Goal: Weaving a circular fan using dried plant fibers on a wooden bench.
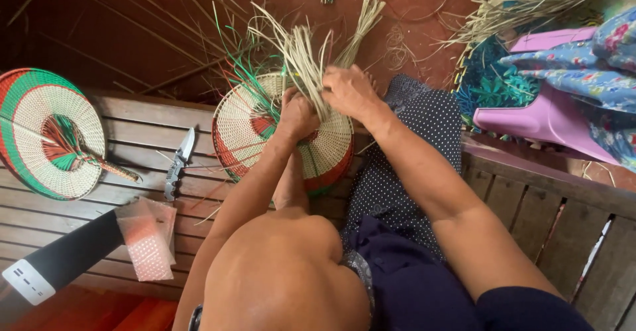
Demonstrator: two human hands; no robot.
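A half-woven fan (265, 129) is held at frame centre, braced against the knee.
Its loose pale strands (308, 56) are gripped by the closed left hand (296, 115) and right hand (349, 92); even tension should be kept while gathering.

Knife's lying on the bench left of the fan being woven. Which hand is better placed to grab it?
Left, probably. The left hand rests on the woven fan, on the folding knife's side. The right hand grips the straw bundle farther away and would have to cross over.
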